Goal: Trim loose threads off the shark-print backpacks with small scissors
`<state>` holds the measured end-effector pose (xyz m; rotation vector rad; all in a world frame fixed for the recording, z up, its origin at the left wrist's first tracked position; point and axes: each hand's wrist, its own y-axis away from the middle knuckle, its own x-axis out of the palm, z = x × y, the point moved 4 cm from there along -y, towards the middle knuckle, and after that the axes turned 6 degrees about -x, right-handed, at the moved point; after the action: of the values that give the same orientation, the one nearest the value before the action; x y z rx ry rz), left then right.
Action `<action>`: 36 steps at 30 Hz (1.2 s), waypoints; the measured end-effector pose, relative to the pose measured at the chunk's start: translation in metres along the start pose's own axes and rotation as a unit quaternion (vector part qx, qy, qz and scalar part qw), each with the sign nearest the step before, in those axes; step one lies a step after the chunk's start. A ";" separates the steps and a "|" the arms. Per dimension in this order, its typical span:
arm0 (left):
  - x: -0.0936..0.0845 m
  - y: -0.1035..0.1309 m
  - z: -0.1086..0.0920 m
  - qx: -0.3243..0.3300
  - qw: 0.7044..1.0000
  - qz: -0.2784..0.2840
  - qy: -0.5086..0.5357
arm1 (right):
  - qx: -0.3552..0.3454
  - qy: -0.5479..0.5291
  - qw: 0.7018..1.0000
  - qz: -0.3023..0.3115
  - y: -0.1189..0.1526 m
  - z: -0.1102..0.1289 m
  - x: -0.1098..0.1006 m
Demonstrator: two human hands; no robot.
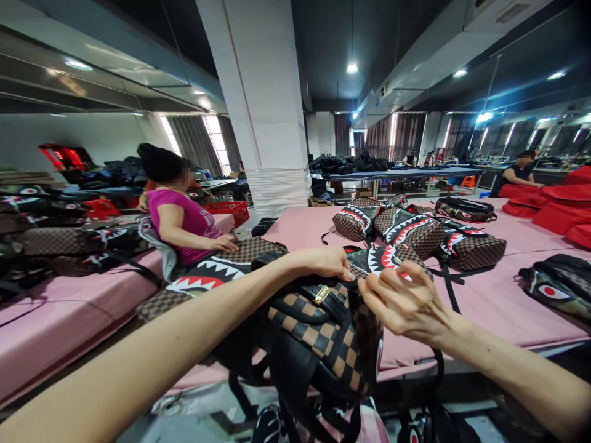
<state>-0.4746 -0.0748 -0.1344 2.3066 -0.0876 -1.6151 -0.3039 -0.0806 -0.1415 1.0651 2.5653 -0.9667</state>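
A brown checkered backpack with black straps and a gold-coloured metal plate lies tilted at the front edge of the pink table, directly before me. My left hand reaches across it, its fingers closed on the dark rim at the far side. Close by on the right, my right hand is curled, with thumb and fingertips pinching the same rim. The exact piece between the fingertips is too small to make out. Just beyond my hands rests another backpack with a shark-mouth print.
Several shark-mouth backpacks stand farther back on the pink table. Red bags are piled at the right. A co-worker in a magenta shirt sits at the left, one hand on a checkered bag. A white pillar rises behind the table.
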 end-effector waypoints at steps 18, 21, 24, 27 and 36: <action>0.003 0.000 -0.020 0.016 1.000 0.009 -0.009 | 0.085 -0.086 0.992 0.030 0.016 -0.035 0.002; 0.003 -0.001 -0.019 0.012 1.000 0.003 -0.013 | 0.077 -0.089 0.993 0.024 0.014 -0.029 0.000; 0.003 -0.004 -0.017 0.009 1.000 -0.006 -0.017 | 0.068 -0.092 0.993 0.022 0.011 -0.024 0.001; 0.003 -0.005 -0.015 0.009 1.000 -0.009 -0.025 | 0.057 -0.088 0.994 0.023 0.011 -0.022 0.004; 0.004 -0.005 -0.017 0.013 1.000 -0.006 -0.019 | 0.021 -0.057 0.998 0.024 0.003 -0.019 -0.001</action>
<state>-0.4583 -0.0671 -0.1343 2.3007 -0.1038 -1.6735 -0.3004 -0.0676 -0.1285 1.0459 2.4268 -1.0432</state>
